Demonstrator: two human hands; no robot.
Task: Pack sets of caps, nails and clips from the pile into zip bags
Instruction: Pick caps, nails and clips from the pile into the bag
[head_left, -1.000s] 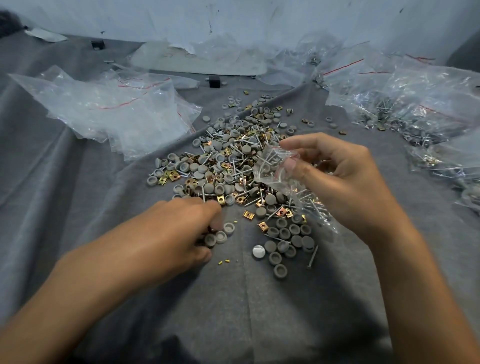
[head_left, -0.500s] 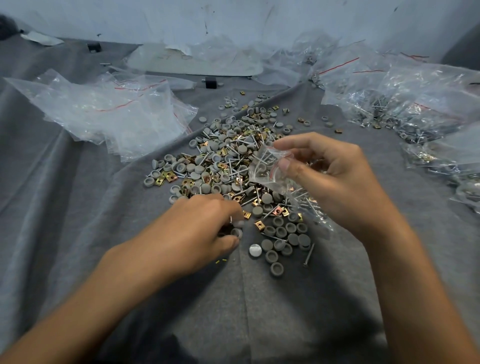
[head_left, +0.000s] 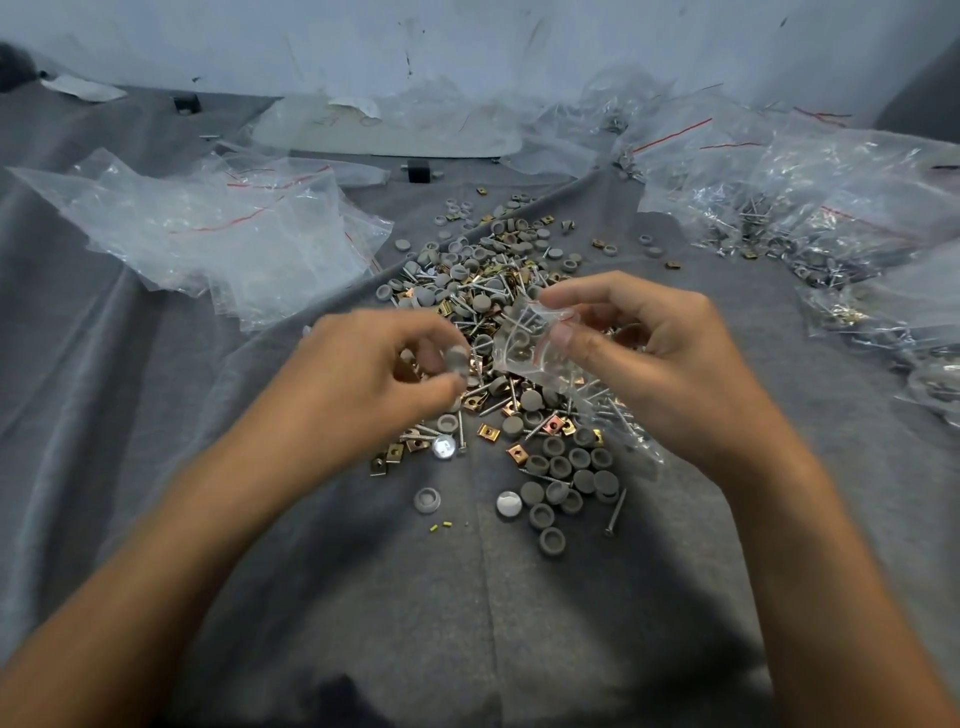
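A pile (head_left: 483, 291) of grey caps, brass clips and steel nails lies on the grey cloth at the centre. My right hand (head_left: 660, 358) pinches the mouth of a small clear zip bag (head_left: 535, 353) with nails in it, held just above the pile. My left hand (head_left: 374, 374) is raised beside the bag's mouth and pinches grey caps (head_left: 456, 359) between thumb and fingers. A cluster of grey caps (head_left: 566, 478) and a single nail (head_left: 615, 512) lie at the pile's near edge.
Empty zip bags (head_left: 218, 228) are heaped at the left. Filled bags (head_left: 810, 208) crowd the right and back right. A flat clear bag (head_left: 384, 130) lies by the back wall. Bare grey cloth (head_left: 467, 623) lies in front, between my forearms.
My left hand has lifted from the near edge of the pile, carrying grey caps, and moved up and right towards the bag's mouth. My right hand keeps holding the bag.
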